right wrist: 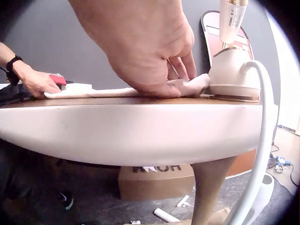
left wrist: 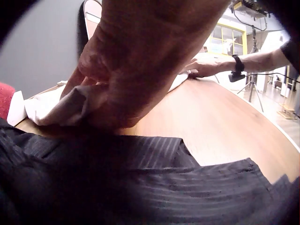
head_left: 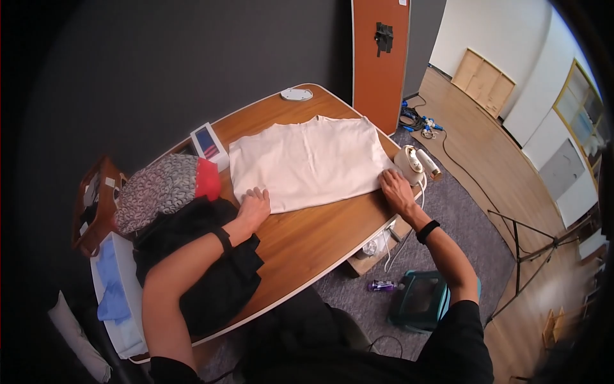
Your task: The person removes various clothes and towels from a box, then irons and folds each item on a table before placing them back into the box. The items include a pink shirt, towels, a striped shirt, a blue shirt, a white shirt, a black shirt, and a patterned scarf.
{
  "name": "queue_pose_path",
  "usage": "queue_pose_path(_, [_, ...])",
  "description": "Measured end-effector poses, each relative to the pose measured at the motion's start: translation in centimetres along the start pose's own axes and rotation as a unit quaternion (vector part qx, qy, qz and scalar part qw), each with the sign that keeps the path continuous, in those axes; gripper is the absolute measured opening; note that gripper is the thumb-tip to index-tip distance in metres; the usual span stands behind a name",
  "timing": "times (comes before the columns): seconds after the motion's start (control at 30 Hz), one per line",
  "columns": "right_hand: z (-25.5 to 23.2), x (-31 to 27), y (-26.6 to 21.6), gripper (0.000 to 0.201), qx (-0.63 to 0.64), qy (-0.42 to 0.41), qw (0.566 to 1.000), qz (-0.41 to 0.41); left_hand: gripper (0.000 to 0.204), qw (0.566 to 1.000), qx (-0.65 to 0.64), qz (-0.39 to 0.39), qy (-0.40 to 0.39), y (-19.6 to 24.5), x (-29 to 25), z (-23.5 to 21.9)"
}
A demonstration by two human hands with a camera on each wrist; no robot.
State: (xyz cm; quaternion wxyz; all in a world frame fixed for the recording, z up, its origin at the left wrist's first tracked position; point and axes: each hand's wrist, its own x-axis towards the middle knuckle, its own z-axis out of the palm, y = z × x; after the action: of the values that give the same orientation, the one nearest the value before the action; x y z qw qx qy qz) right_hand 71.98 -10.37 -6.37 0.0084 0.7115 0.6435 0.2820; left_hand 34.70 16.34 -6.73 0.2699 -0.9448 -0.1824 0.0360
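Note:
A pale pink garment (head_left: 307,163) lies spread on the wooden table (head_left: 288,240), its front edge towards me. My left hand (head_left: 256,206) grips its front left corner. In the left wrist view the cloth (left wrist: 65,110) bunches up under those fingers. At the front right corner my right hand (head_left: 398,189) pinches the fabric between thumb and fingers; the right wrist view shows a bit of cloth (right wrist: 197,85) sticking out past them. Beside this hand stands a white appliance (head_left: 409,165) with a hose. A black striped garment (left wrist: 187,187) lies below my left wrist.
Left on the table are a patterned grey and red cloth bundle (head_left: 160,185), a white box (head_left: 210,144) and a white tray (head_left: 131,333) with blue cloth. A white disc (head_left: 297,95) sits at the far edge. A teal bin (head_left: 416,301) stands on the floor.

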Motion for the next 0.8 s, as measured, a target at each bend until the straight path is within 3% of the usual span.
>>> queue_pose_path(0.03, [0.4,0.2,0.3,0.026,-0.04,0.039,0.998,-0.009,0.049,0.999,-0.01,-0.031,0.019,0.6,-0.1,1.5])
queue_pose_path(0.13, [1.9,-0.1,0.6,0.026,-0.051,0.001,0.998,0.031,0.042,1.0,0.013,-0.019,0.022,0.6,-0.5,2.6])
queue_pose_path(0.27, [0.8,-0.2,1.1,0.015,0.046,-0.004,0.999,-0.003,0.041,0.999,-0.006,0.022,0.031,-2.4,0.4,3.8])
queue_pose_path(0.33, [-0.7,-0.3,0.8,0.01,0.078,0.049,0.995,-0.037,0.039,0.998,0.016,0.046,-0.037,-4.4,1.6,2.6])
queue_pose_path(0.43, [-5.0,-0.2,-1.3,0.019,0.115,0.116,0.984,-0.066,0.039,0.986,0.101,0.056,-0.122,-5.9,2.4,-1.3])
queue_pose_path(0.47, [-6.5,-0.4,-2.0,0.02,0.126,0.112,0.982,-0.083,0.039,0.989,0.101,0.034,-0.102,-5.4,2.1,-1.6])
queue_pose_path(0.53, [-9.3,-1.4,-3.4,0.023,0.147,0.103,0.977,-0.112,0.038,0.993,0.103,-0.005,-0.06,-3.4,0.8,-2.2])
queue_pose_path(0.6, [-10.5,-2.7,-4.7,0.034,0.185,0.099,0.956,-0.205,0.053,0.992,-0.075,0.086,-0.061,0.1,-1.6,-7.1])
queue_pose_path(0.67, [-11.9,-3.1,-7.2,0.034,0.198,0.135,0.937,-0.256,0.076,0.98,-0.145,0.125,0.058,4.5,-5.6,-11.4])
queue_pose_path(0.73, [-14.7,-3.1,-9.9,0.035,0.232,0.144,0.92,-0.282,0.086,0.956,-0.229,0.125,0.136,8.6,-7.0,-12.7])
queue_pose_path(0.8, [-16.8,-3.5,-12.1,0.035,0.28,0.127,0.904,-0.297,0.078,0.929,-0.314,0.124,0.155,12.0,-7.3,-12.2])
